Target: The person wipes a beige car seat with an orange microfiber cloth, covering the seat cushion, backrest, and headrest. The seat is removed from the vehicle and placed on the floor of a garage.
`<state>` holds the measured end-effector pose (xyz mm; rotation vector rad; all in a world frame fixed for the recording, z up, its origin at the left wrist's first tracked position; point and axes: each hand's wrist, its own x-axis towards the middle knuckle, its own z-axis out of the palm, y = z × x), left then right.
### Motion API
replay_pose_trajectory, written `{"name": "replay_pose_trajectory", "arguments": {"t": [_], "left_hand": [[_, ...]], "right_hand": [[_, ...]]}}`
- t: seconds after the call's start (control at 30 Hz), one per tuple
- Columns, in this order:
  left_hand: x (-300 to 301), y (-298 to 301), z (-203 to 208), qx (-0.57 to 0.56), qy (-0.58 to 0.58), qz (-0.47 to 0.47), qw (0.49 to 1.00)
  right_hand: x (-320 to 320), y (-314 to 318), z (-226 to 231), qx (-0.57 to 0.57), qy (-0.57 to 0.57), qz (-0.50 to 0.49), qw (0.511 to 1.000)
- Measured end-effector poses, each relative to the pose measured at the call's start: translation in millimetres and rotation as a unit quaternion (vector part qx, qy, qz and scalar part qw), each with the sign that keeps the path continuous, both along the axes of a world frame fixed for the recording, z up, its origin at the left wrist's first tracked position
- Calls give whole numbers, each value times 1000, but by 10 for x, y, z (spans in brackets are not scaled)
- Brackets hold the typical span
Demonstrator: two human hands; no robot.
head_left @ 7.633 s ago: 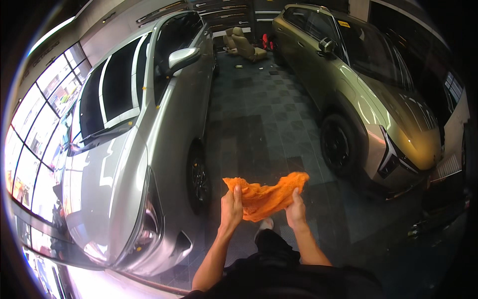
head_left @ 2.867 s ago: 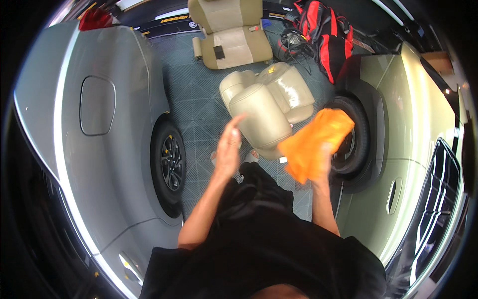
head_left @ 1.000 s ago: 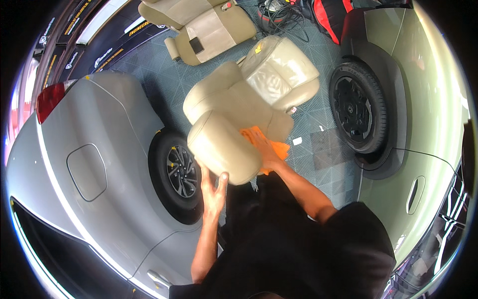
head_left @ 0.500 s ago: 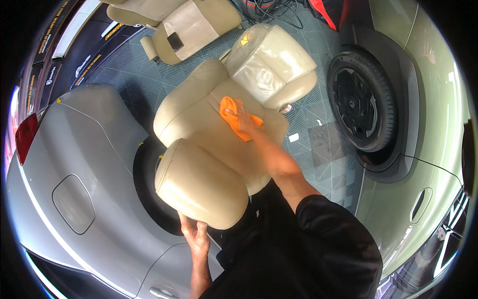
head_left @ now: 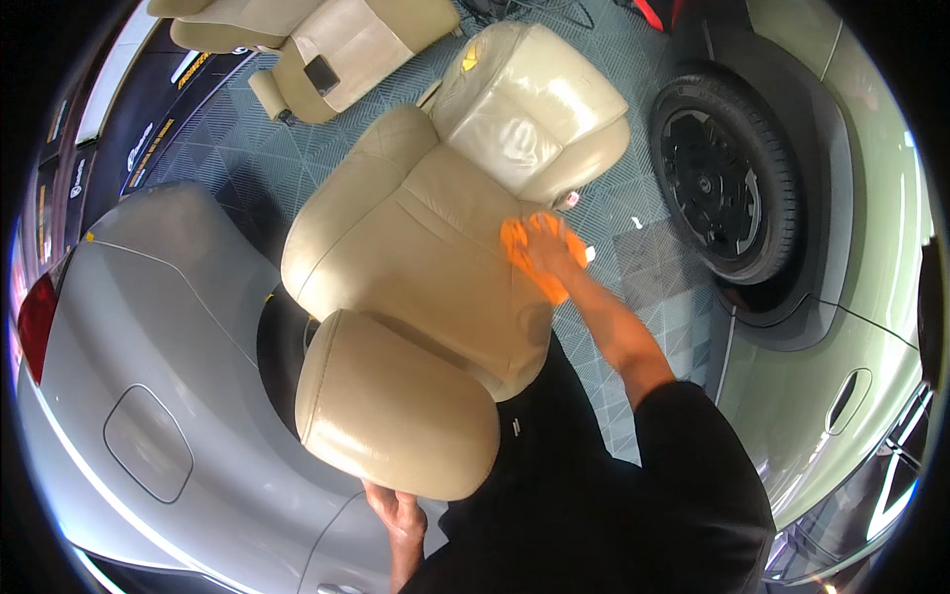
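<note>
A beige leather car seat (head_left: 435, 252) stands in front of me, its padded headrest (head_left: 396, 406) toward my body. My left hand (head_left: 399, 512) grips the near underside of the headrest; its fingertips are hidden behind the padding. On the right side of the backrest, my right hand (head_left: 547, 247) presses an orange cloth (head_left: 556, 285), with fingers bent over it. Part of the cloth hangs past the seat's edge. Just beyond, the seat's front section (head_left: 529, 109) looks shiny, as if under a clear cover, and has a yellow mark.
A silver car (head_left: 188, 346) stands close on the left, a pale green car (head_left: 861, 277) with a black wheel (head_left: 717, 183) on the right. Farther off, another beige seat (head_left: 366, 49) carries a dark flat object (head_left: 321, 74). Grey patterned tiles (head_left: 233, 148) cover the floor.
My right hand has moved the orange cloth rightward and slightly nearer, from the backrest's middle to its right edge. The headrest and my left hand appear lower in view.
</note>
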<state>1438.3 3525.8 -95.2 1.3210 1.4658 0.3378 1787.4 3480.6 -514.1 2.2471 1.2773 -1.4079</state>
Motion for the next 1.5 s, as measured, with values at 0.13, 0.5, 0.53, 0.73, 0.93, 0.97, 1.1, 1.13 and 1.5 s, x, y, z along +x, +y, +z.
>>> {"name": "replay_pose_trajectory", "arguments": {"t": [0.13,0.5,0.53,0.73,0.93,0.97,1.1,1.13,1.5], "left_hand": [[-51,-7,79,-30,22,-4,999],[18,-170,81,10,39,90,995],[-4,-162,44,6,27,87,996],[-47,-236,-33,24,43,112,992],[10,-193,91,2,45,90,995],[-21,-136,115,-9,39,69,997],[-325,-142,45,-30,33,17,999],[-339,-216,37,-24,39,23,999],[-538,-465,4,-24,72,41,996]], "right_hand": [[244,313,-508,-74,-29,39,996],[-207,-75,432,144,62,-68,985],[-73,3,241,117,39,-36,992],[-468,-378,263,222,17,-90,971],[-332,-80,174,171,7,-33,985],[-161,-98,-388,149,-10,-1,989],[11,3,-961,45,-19,9,999],[-1,139,-753,18,5,10,1000],[-667,-12,188,219,157,-18,963]]}}
